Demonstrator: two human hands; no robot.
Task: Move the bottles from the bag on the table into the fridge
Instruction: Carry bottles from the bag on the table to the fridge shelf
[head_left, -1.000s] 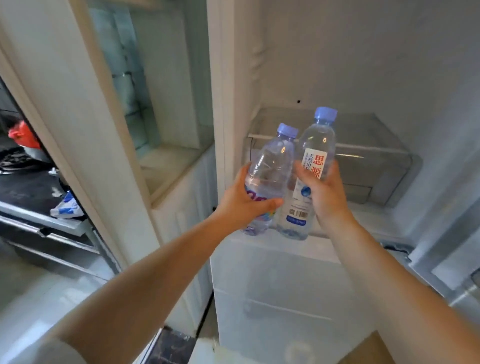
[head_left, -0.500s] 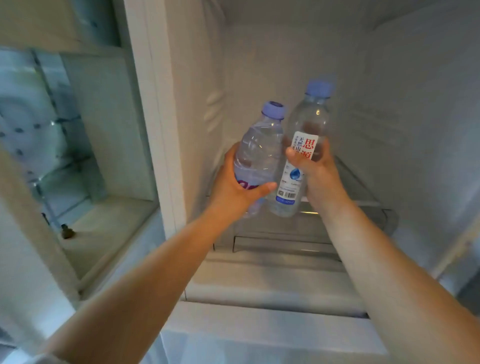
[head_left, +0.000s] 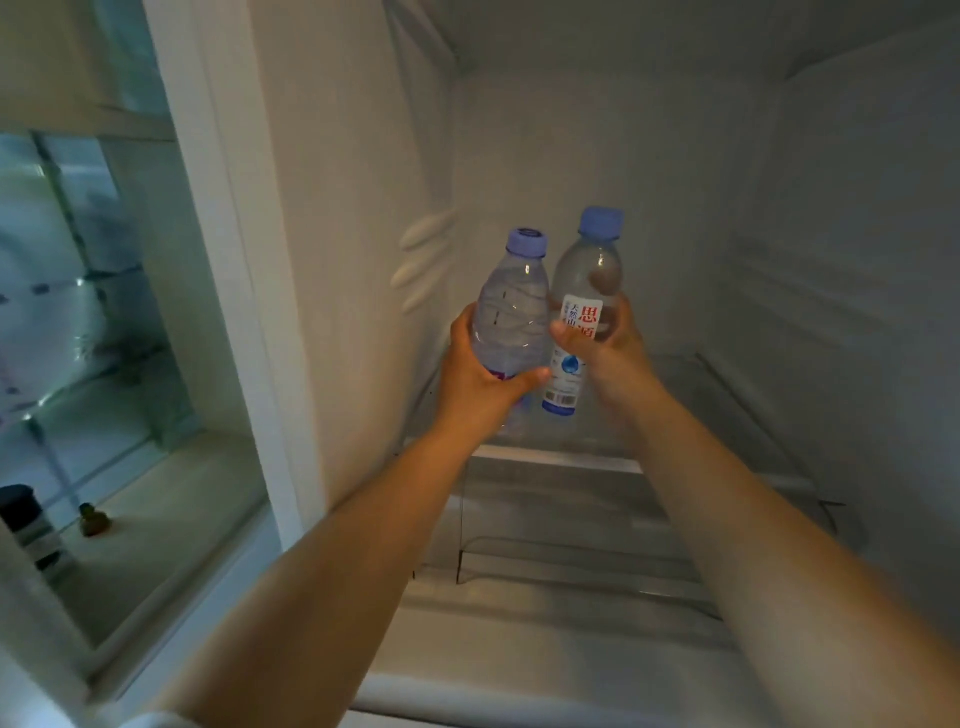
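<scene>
Bottles (head_left: 550, 322) deeper inside (between hands (head_left: 545, 374))

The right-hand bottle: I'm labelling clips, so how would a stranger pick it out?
Look inside the open fridge, above the glass shelf. Two bottles are held side by side; this bottle is in the right hand. It alone has a white label with red characters.

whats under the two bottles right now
A clear glass fridge shelf lies below both clear plastic blue-capped bottles. Whether their bases touch it is hidden by the hands.
</scene>
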